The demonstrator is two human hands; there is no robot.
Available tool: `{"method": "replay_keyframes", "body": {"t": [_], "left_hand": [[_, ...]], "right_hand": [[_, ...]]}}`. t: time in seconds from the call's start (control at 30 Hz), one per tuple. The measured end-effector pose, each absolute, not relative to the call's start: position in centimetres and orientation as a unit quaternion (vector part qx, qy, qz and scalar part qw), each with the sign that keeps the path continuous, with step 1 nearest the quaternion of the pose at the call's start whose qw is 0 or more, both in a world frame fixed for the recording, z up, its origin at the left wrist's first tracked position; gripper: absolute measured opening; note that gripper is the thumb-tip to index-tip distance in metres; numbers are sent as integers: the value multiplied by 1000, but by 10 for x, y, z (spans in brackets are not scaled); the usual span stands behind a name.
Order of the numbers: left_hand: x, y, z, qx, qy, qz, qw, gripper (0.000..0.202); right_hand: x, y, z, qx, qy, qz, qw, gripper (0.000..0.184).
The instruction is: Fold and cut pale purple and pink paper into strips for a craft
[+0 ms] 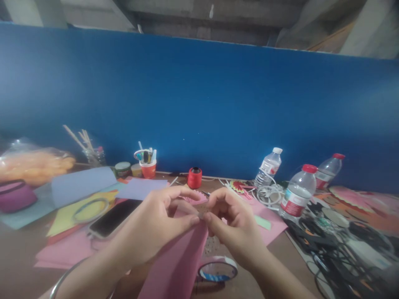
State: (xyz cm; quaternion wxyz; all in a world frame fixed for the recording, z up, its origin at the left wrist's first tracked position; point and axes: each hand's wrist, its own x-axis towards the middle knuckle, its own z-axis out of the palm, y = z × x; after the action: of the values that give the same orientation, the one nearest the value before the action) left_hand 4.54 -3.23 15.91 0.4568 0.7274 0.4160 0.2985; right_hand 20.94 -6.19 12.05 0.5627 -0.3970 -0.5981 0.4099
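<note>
A folded pink sheet of paper (179, 265) stands tilted below my hands, its narrow upper end between them. My left hand (156, 222) is closed on that end, thumb pressed along the edge. Close beside it, my right hand (237, 224) is pinched, thumb and fingertips meeting at the paper's upper corner. A tiny pale bit shows between the fingertips, too small and blurred to name. Under the right hand, a roll of tape (233, 265) rests on the brown table. Behind the hands lies a pink pleated paper fan (195, 197), partly hidden.
Left of my hands are a phone (114, 219), coloured paper sheets (141, 189) and a yellowish ring (90, 209). Farther back stand a red cup of tools (147, 169) and a red spool (195, 178). At right are plastic bottles (298, 195) and tangled black cables (330, 249).
</note>
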Motion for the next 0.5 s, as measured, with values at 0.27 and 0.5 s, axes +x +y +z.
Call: {"method": "replay_keyframes", "body": {"t": [0.27,0.5], "left_hand": [[45,-36,160,682,449,321,480,45],[48,-39,159,683,441,363,455,36]], "right_hand": [[214,-62,118,-378,-621,399,559,13],[215,-62,122,-367,-619,406,563,13]]}}
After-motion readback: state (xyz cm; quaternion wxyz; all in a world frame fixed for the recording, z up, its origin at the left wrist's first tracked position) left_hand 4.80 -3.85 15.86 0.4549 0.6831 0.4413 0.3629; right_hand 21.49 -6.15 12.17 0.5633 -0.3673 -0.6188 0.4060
